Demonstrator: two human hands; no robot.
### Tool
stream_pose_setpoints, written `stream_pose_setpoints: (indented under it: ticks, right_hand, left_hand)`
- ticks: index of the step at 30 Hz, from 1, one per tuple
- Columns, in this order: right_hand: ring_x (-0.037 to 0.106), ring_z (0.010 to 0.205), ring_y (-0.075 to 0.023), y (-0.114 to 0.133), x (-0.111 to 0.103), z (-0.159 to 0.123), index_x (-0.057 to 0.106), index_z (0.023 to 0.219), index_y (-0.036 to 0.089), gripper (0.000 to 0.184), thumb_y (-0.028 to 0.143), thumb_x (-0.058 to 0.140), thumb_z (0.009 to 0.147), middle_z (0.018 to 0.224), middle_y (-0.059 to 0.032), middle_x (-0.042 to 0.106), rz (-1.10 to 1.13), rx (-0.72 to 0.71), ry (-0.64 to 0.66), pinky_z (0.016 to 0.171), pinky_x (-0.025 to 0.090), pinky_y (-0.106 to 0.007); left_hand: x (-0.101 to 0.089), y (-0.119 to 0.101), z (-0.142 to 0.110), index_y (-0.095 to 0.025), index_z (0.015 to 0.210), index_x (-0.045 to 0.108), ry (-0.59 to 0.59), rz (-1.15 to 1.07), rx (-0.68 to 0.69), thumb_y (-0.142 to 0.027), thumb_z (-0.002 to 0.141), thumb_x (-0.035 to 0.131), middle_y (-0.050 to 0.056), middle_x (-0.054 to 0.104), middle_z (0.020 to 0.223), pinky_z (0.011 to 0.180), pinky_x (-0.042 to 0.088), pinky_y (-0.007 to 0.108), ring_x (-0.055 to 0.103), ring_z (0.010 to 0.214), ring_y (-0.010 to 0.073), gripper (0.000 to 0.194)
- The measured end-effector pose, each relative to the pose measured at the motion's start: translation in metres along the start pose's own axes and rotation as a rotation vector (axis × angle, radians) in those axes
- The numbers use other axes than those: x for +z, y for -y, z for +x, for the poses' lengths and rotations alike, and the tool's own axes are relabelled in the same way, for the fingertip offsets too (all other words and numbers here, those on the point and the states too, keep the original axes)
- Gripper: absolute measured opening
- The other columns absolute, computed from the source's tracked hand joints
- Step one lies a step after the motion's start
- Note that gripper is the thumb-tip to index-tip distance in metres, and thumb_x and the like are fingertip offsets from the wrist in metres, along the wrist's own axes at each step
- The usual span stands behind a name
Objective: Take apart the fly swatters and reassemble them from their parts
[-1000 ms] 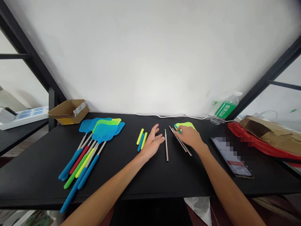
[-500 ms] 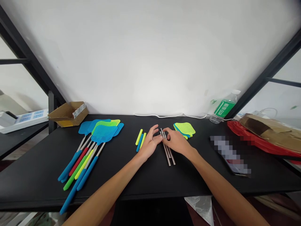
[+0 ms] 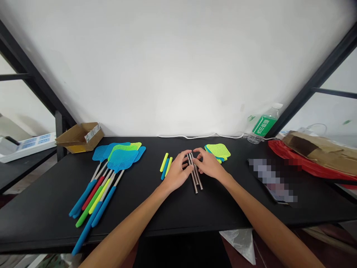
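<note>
A small bundle of shiny metal rods [image 3: 196, 182] lies on the black table, pointing away from me. At its far end my left hand [image 3: 179, 169] curls its thumb and fingers against the rods from the left. My right hand [image 3: 208, 162] pinches the same end from the right. Just left of my left hand lie short grip sleeves, a yellow one [image 3: 164, 162] and a blue one [image 3: 165, 169] among them. Behind my right hand sits a stack of mesh swatter heads [image 3: 219, 150], yellow-green on top with blue beneath.
Several assembled fly swatters [image 3: 122, 159] lie at the left, near a cardboard box [image 3: 80, 137]. A plastic bottle [image 3: 263, 124] leans at the back right. A partly pixelated dark flat object [image 3: 272, 182] and a red bag [image 3: 281, 152] lie at the right. A white cable [image 3: 189, 137] follows the wall.
My left hand has closed in on the rods' far end, its fingers more curled. The rods' near ends have shifted slightly left and away from me. My right hand stays on them.
</note>
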State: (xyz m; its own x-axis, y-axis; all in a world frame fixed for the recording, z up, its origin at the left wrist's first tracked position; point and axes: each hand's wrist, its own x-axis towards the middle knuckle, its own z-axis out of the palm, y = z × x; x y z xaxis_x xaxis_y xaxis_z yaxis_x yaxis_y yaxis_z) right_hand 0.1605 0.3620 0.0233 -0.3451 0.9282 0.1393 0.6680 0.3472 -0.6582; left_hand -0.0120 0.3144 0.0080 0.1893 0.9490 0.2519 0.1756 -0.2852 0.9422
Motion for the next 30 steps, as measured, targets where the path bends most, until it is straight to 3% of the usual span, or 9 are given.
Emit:
stream_pose_setpoints:
  ticks: [6,10,14,17,23,30]
  right_hand:
    - [0.058,0.047,-0.0073,-0.006,0.002,0.004,0.055,0.12,0.02,0.029,0.021,0.049,0.091,0.089,-0.0007,0.067,0.055,-0.008,0.012,0.055,0.049,-0.023]
    - [0.058,0.049,-0.0079,-0.007,0.002,0.005,0.058,0.116,0.021,0.027,0.02,0.05,0.09,0.079,0.0026,0.066,0.029,-0.042,0.018,0.058,0.048,-0.023]
    - [0.059,0.055,-0.0098,-0.005,0.002,0.004,0.061,0.114,0.021,0.028,0.019,0.054,0.087,0.077,0.0021,0.066,-0.012,-0.068,0.01,0.057,0.046,-0.022]
    - [0.058,0.055,-0.0093,-0.004,0.003,0.004,0.061,0.115,0.021,0.03,0.018,0.055,0.086,0.083,0.0008,0.067,-0.018,-0.081,-0.004,0.057,0.046,-0.022]
    - [0.056,0.051,-0.0064,-0.008,0.007,0.004,0.06,0.117,0.022,0.031,0.022,0.056,0.086,0.099,-0.002,0.067,0.047,-0.083,-0.02,0.058,0.05,-0.024]
    - [0.061,0.058,-0.0104,-0.006,0.003,0.004,0.062,0.115,0.02,0.03,0.025,0.058,0.085,0.092,-0.0028,0.069,0.031,-0.047,-0.04,0.053,0.05,-0.023]
  left_hand:
    - [-0.006,-0.007,-0.005,-0.025,0.134,0.051,0.029,0.568,0.203,-0.013,0.091,0.046,0.008,0.047,0.144,0.107,0.044,0.044,0.052,0.127,0.0251,0.045]
    - [-0.007,-0.012,-0.006,-0.022,0.115,0.061,0.01,0.798,0.187,-0.019,0.093,0.046,0.007,0.062,0.112,0.084,0.051,0.038,0.062,0.098,0.0229,0.027]
    - [-0.007,-0.011,-0.005,-0.022,0.093,0.065,0.03,0.905,0.153,-0.024,0.092,0.049,0.003,0.063,0.086,0.069,0.047,0.032,0.06,0.082,0.0208,0.016]
    - [-0.007,-0.007,-0.004,-0.021,0.091,0.069,0.042,0.918,0.169,-0.025,0.093,0.049,0.004,0.067,0.093,0.073,0.047,0.033,0.06,0.088,0.0213,0.02]
    - [-0.007,-0.004,-0.004,-0.023,0.107,0.072,0.045,0.929,0.213,-0.025,0.095,0.048,0.004,0.07,0.109,0.083,0.048,0.036,0.061,0.096,0.023,0.027]
    - [-0.008,-0.005,-0.005,-0.022,0.118,0.068,0.03,0.944,0.197,-0.026,0.095,0.047,0.005,0.066,0.116,0.08,0.05,0.036,0.06,0.098,0.0232,0.031]
